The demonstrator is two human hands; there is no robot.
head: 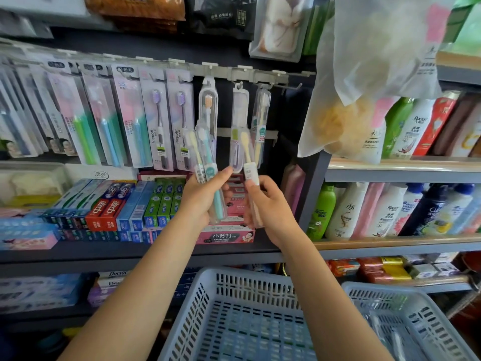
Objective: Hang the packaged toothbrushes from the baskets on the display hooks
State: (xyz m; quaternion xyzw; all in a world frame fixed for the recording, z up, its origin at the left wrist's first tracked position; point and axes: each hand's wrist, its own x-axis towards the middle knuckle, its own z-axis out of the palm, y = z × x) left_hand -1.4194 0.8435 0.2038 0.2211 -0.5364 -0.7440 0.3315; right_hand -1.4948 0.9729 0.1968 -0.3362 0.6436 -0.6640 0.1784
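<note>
My left hand (201, 198) grips a small bunch of clear-packed toothbrushes (207, 162), one teal and one pale yellow, upright in front of the shelf. My right hand (268, 204) holds one clear pack with a yellow toothbrush (248, 157), its head pointing up. Both hands are below the display hooks (286, 86), where three clear toothbrush cases (208, 105) hang. Carded toothbrushes (109, 113) fill the hooks further left. Two blue-grey baskets sit below my arms: the near basket (234, 287) looks bare inside, and the right basket (406, 308) holds a few packs.
Toothpaste boxes (109, 209) line the shelf behind my hands. Shampoo bottles (390, 209) stand on the shelves to the right. A frosted bag with a sponge (364, 87) hangs at upper right, close to the rightmost hooks.
</note>
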